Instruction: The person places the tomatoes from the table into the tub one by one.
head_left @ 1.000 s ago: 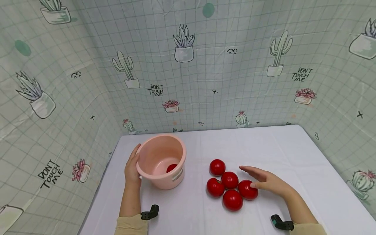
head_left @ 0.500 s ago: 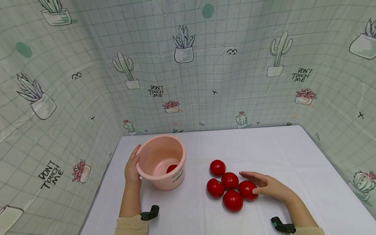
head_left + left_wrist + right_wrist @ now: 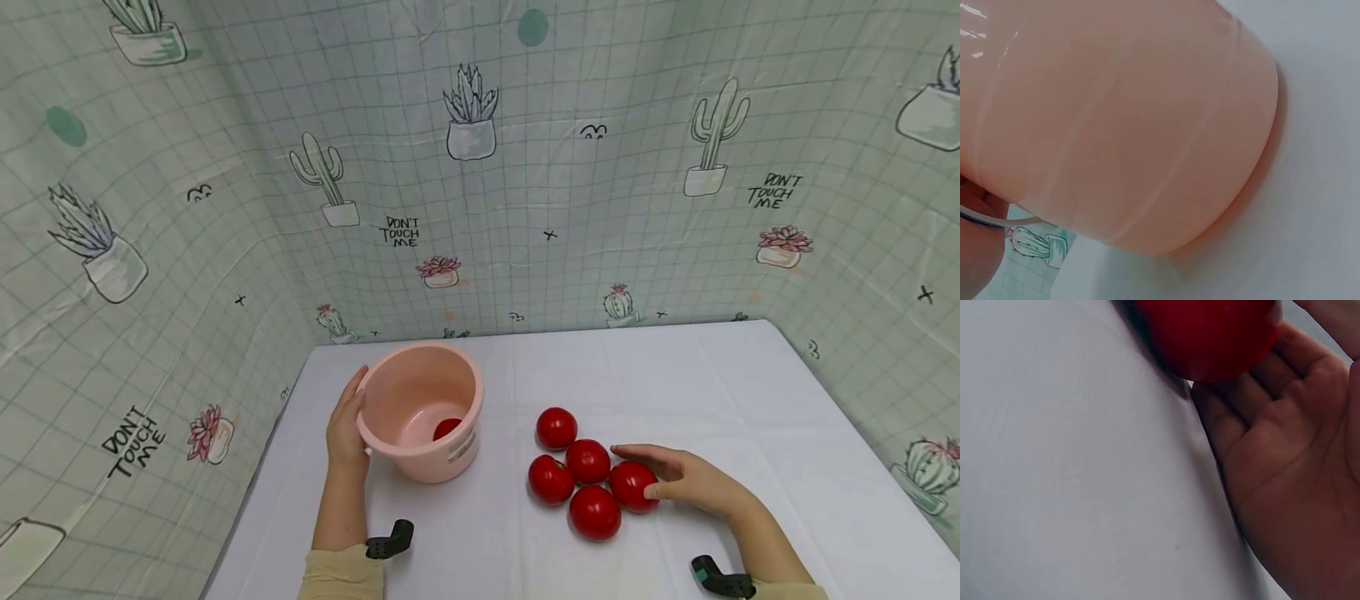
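Note:
A pink plastic bucket (image 3: pixel 441 463) stands at left on the table, one red tomato (image 3: pixel 447 428) partly visible inside. My left hand (image 3: pixel 347 432) holds its left side, fingers along the outside below the rim; the left wrist view shows mostly the bucket wall (image 3: pixel 1122 125). Right of the bucket, several red tomatoes lie clustered. My right hand (image 3: pixel 693 479) is around the rightmost tomato (image 3: pixel 630 485), thumb on its near side and fingers on the far side. In the right wrist view, the fingers pass behind that tomato (image 3: pixel 1210 337), so their tips are hidden.
Other tomatoes sit close by: a front one (image 3: pixel 595 512), a left one (image 3: pixel 551 479), a middle one (image 3: pixel 588 461) and a back one (image 3: pixel 557 427). A white cloth covers the table (image 3: pixel 675 375). Printed curtains (image 3: pixel 555 192) enclose the back and both sides.
My right hand has lowered slightly towards the near side, with its fingers closer around the rightmost tomato. My left hand and the bucket have shifted slightly to the right.

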A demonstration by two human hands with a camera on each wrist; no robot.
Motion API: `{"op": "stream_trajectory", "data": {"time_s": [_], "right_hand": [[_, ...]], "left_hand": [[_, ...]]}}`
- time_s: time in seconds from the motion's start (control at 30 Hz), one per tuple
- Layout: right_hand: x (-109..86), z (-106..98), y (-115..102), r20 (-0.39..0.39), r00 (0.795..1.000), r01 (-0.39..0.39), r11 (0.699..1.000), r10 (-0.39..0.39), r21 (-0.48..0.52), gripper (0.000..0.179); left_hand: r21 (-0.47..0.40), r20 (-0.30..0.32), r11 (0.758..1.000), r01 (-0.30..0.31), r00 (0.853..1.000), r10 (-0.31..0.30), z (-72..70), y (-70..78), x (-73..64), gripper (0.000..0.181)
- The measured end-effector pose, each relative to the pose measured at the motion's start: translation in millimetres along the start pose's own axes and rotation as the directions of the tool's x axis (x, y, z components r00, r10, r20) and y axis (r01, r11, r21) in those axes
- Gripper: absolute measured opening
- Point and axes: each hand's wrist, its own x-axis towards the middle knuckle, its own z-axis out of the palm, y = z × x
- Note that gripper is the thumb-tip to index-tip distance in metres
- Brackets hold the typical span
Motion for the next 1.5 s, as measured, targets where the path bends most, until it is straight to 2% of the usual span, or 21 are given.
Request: {"op": "stream_trajectory", "data": {"time_s": [0.2, 0.5, 0.63, 1.03, 1.2, 1.37, 1.5], "right_hand": [[1.9, 1, -4, 0.007, 0.999, -0.032, 0.999, 0.032, -0.016, 0.054], [5.4, 2, -7, -0.016, 0.994, -0.11, 0.99, 0.109, -0.092, 0.056], [6.5, 2, -6, -0.031, 0.992, -0.127, 0.985, 0.124, -0.117, 0.055], [5.0, 5, -4, -0.047, 0.991, -0.133, 0.986, 0.129, -0.097, 0.05], [1.8, 3, -1, -0.061, 0.991, -0.124, 0.987, 0.118, -0.099, 0.048], [-0.1, -1, -2, -0.055, 0.992, -0.118, 0.989, 0.114, -0.087, 0.047], [0.3, -6, -5, -0.048, 0.995, -0.09, 0.989, 0.085, -0.121, 0.046]], "left_hand": [[-0.021, 0.012, 1.0, -0.002, 1.0, 0.003, 7.5, -2.0, 3.1, 0.044], [-0.053, 0.055, 0.998, -0.028, 0.998, 0.031, 16.5, -2.2, 10.0, 0.045], [-0.048, 0.06, 0.999, -0.012, 0.998, 0.015, 20.2, -1.9, 11.7, 0.045], [-0.036, 0.048, 0.999, 0.02, 0.999, -0.018, 20.3, -3.3, 8.0, 0.045], [-0.054, 0.066, 0.998, 0.015, 0.998, -0.011, 23.7, -5.2, 8.3, 0.044], [-0.044, 0.058, 0.999, 0.004, 0.998, -0.002, 27.0, -7.2, 8.0, 0.043], [-0.043, 0.054, 0.999, -0.005, 0.999, 0.008, 28.7, -6.0, 8.5, 0.043]]}}
